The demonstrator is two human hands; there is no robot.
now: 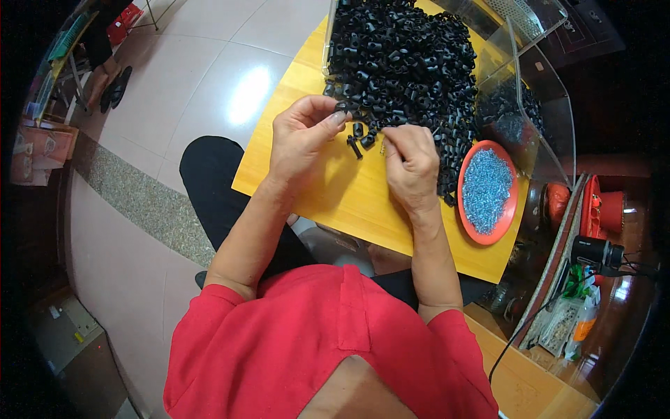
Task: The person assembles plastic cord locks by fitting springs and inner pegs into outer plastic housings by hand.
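My left hand [301, 136] pinches a small black plastic fitting [343, 107] between thumb and fingers, at the near edge of a big heap of black plastic fittings [401, 59]. Over the yellow table [335, 199], my right hand [414, 162] is closed, thumb against fingers. A tiny brass-coloured piece [382, 146] shows at its fingertips; its exact kind is too small to tell. Between the hands lie a longer black piece [355, 147] and a few loose short black fittings [367, 142].
Right of my right hand, a red-orange plate [477, 238] holds many small clear-bluish pieces [487, 192]. A clear plastic box [520, 91] stands at the table's right side. A dark cylindrical device [592, 251] with a cable is farther right. Another person's foot [105, 84] shows far left.
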